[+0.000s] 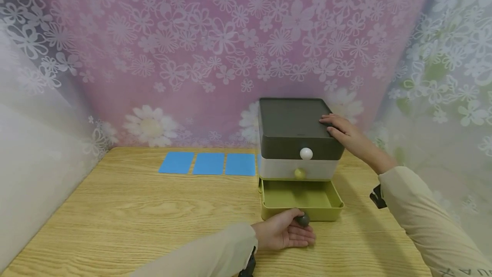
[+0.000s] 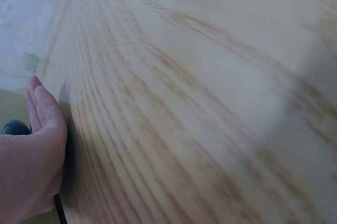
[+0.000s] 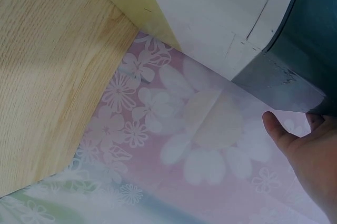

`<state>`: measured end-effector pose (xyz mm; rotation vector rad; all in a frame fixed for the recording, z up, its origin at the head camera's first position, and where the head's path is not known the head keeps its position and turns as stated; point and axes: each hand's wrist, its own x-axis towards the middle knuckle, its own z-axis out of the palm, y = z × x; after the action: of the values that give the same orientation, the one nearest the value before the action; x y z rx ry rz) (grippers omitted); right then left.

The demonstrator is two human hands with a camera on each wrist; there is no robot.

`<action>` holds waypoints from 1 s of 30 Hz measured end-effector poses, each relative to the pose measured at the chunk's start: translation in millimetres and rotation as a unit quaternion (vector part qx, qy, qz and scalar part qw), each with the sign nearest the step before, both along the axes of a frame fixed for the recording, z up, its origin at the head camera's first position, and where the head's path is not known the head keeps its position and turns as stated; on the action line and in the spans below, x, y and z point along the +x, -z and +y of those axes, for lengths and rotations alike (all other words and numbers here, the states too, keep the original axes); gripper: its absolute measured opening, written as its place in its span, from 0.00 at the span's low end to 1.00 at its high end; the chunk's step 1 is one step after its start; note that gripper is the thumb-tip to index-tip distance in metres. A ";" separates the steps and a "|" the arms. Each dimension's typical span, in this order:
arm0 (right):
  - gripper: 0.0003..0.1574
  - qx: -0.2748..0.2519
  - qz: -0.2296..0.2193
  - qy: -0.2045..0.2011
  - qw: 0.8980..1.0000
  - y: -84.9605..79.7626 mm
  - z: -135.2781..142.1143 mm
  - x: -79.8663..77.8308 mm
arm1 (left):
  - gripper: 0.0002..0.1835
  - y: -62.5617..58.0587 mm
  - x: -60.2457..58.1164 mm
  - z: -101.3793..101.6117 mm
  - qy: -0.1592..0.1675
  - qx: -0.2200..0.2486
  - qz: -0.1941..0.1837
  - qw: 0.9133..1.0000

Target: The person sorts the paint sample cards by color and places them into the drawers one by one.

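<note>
A small drawer box with a dark grey top tier, a white middle drawer and a yellow-green bottom drawer stands on the table. The bottom drawer is pulled out, and its inside shows bare. At its front, my left hand is turned palm up, the thumb against the dark round knob and the fingers stretched out below it. The left wrist view shows those fingers straight beside the knob. My right hand rests on the right edge of the box's top, fingers extended.
Three blue square sheets lie in a row left of the box. A white knob and a yellow-green knob stick out from the upper drawers. Behind the wooden table hangs a pink flowered curtain.
</note>
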<state>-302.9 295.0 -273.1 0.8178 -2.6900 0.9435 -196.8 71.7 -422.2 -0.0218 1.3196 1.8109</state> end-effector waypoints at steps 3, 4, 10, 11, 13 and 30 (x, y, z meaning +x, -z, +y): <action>0.26 0.000 -0.001 0.002 1.000 -0.3 0.1 0.5 | 0.28 0.1 0.4 -0.3 0.005 0.001 0.000 1.000; 0.26 0.000 -0.001 0.004 1.000 -0.4 0.2 0.4 | 0.28 0.1 0.4 -0.4 0.006 0.002 0.000 1.000; 0.26 0.003 -0.002 0.006 1.000 -0.5 0.5 -0.4 | 0.29 -1.0 1.0 -7.3 0.020 0.016 -0.004 1.000; 0.26 0.004 -0.002 0.005 1.000 -0.5 0.5 -0.4 | 0.30 -2.5 1.3 -10.0 0.027 0.019 -0.006 0.999; 0.26 0.004 -0.004 0.004 1.000 -0.8 0.6 -0.3 | 0.30 -7.2 2.0 -16.3 0.040 0.017 -0.006 0.999; 0.26 0.000 -0.004 0.007 1.000 0.5 1.2 -1.7 | 0.23 -72.6 -45.0 -109.5 0.005 -0.074 0.199 0.977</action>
<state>-304.6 296.2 -273.6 0.7952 -2.6992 0.9446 -241.8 -37.7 -349.6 0.2796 1.7278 1.7631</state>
